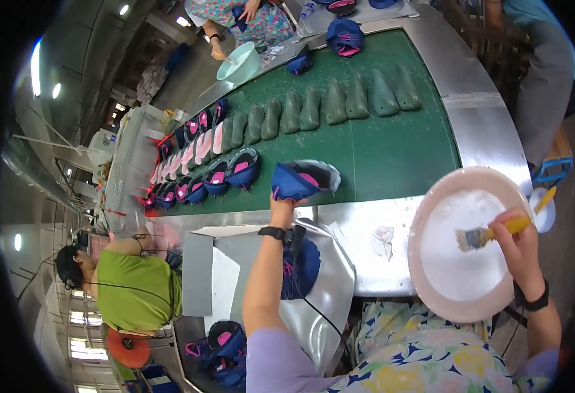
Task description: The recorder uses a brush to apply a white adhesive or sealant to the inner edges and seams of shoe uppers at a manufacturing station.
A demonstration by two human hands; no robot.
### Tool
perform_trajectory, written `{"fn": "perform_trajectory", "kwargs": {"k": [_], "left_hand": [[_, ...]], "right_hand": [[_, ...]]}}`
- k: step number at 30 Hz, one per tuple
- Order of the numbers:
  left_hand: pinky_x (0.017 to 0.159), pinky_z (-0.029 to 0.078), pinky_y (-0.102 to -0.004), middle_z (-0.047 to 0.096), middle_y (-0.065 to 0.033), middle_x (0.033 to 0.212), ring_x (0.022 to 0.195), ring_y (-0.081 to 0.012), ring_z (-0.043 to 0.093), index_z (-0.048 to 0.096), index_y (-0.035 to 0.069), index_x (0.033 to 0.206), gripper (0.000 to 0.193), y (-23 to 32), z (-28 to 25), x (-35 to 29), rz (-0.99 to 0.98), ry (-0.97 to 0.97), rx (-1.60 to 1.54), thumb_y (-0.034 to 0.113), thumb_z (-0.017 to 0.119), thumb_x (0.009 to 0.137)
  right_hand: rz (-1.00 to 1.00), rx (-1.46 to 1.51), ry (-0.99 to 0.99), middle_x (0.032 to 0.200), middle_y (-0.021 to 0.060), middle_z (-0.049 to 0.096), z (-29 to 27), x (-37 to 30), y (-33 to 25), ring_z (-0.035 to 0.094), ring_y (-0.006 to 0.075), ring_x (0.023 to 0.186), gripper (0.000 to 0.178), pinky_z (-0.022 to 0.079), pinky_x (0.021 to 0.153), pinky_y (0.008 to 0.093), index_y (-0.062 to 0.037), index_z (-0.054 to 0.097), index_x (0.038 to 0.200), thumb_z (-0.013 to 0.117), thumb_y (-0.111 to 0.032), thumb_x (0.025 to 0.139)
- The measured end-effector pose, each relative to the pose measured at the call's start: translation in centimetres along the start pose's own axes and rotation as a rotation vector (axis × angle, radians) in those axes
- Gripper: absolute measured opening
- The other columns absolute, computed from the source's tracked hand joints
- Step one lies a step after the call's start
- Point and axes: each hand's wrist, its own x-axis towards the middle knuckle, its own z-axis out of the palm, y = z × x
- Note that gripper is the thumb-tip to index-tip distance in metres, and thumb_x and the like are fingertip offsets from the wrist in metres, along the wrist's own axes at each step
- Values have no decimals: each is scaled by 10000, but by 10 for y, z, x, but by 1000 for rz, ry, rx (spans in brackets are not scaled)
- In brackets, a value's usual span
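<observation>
My left hand (283, 208) grips a blue shoe upper (292, 184) with pink trim, holding it over the near edge of the green conveyor belt (392, 160). Its grey-white underside edge faces up and to the right. In my right hand (518, 243) is a paintbrush (476, 238) with a yellow handle, pinched between the fingers. The bristles hang over a pale pink basin (420, 252) that holds white liquid. Another blue upper (302, 270) lies on the silver sheet below my left forearm.
Dark green shoe lasts (336, 101) stand in a row along the belt, with pink-white insoles (202, 145) farther left. Finished-looking blue uppers (243, 168) line the near side. A box of uppers (227, 340) sits lower left. A co-worker in green (136, 285) sits left; another person (248, 16) works across the belt beside a mint basin (240, 64).
</observation>
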Motion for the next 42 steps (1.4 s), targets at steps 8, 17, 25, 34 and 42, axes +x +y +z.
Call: {"fn": "perform_trajectory", "kwargs": {"k": [8, 17, 25, 34, 42], "left_hand": [[1030, 450, -450, 500, -257, 1398, 1253, -446, 519, 41, 73, 1563, 879, -44, -90, 113, 137, 258, 858, 44, 575, 865], [952, 488, -308, 608, -45, 1288, 1162, -168, 599, 544, 69, 1356, 597, 111, -71, -24, -116, -382, 700, -135, 488, 798], [1002, 457, -467, 448, -205, 1445, 1189, -405, 525, 638, 201, 1279, 701, 63, -61, -193, 380, -691, 1508, -85, 614, 640], [923, 514, -394, 523, -192, 1374, 1148, -341, 566, 590, 94, 1285, 530, 60, -49, -186, -18, -442, 1335, -33, 647, 773], [997, 515, -408, 581, -123, 1338, 1188, -241, 597, 417, 3, 1422, 551, 107, 43, -174, 43, -413, 308, 72, 630, 918]], "right_hand": [[302, 98, -32, 949, 60, 618, 18, 11, 9, 595, 101, 831, 86, 484, 739, 222, -35, 558, 1018, 594, -97, 970], [417, 97, -62, 955, 57, 633, -4, 14, 28, 586, 74, 777, 141, 480, 694, 210, -47, 551, 1051, 556, -181, 1007], [177, -150, -345, 845, 25, 605, 23, 14, 35, 570, 89, 742, 158, 480, 670, 251, 3, 576, 956, 680, -109, 919], [-206, -457, -748, 928, 194, 648, 53, -14, 35, 651, 366, 869, 202, 501, 758, 422, -26, 588, 991, 685, -151, 865], [-195, -343, -316, 885, 112, 657, -33, 19, 4, 644, 244, 809, 219, 490, 722, 347, -48, 595, 1014, 706, -186, 885]]}}
